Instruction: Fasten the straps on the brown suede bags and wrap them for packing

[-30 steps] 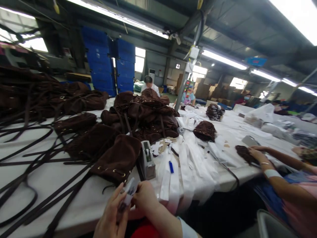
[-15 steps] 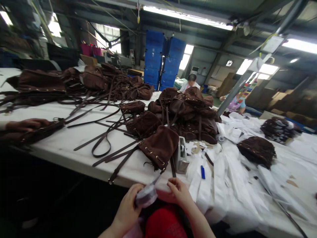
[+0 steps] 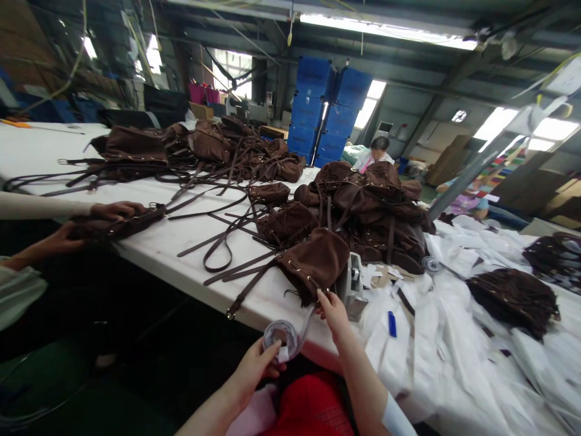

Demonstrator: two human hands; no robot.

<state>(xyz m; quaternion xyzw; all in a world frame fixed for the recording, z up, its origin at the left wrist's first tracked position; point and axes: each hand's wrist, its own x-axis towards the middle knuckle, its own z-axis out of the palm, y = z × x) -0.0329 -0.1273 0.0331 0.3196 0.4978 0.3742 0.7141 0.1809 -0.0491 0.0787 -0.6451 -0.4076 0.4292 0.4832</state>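
My left hand (image 3: 259,365) is closed round a roll of greyish, see-through strip (image 3: 271,333) that looks like tape, held in front of the table's edge. A loose length runs from the roll up to my right hand (image 3: 333,312). There my fingertips are pinched together at the lower rim of a brown drawstring bag (image 3: 313,260), apparently on the strip's end; the bag may be touched too. The bag has gold eyelets, and its straps trail to the left. Just behind my right hand stands a grey tape dispenser (image 3: 354,284).
Brown bags (image 3: 376,206) are heaped beyond, with more at the far left. White plastic sheets (image 3: 436,327) and a blue lighter-like item (image 3: 392,324) lie on the right. At left a co-worker's hands (image 3: 118,210) handle another bag. A slanting pole (image 3: 467,178) rises at right.
My view has swung left, bringing in more of the co-worker's arms. My right hand has risen to the bag's rim. The roll has turned its flat face toward me.
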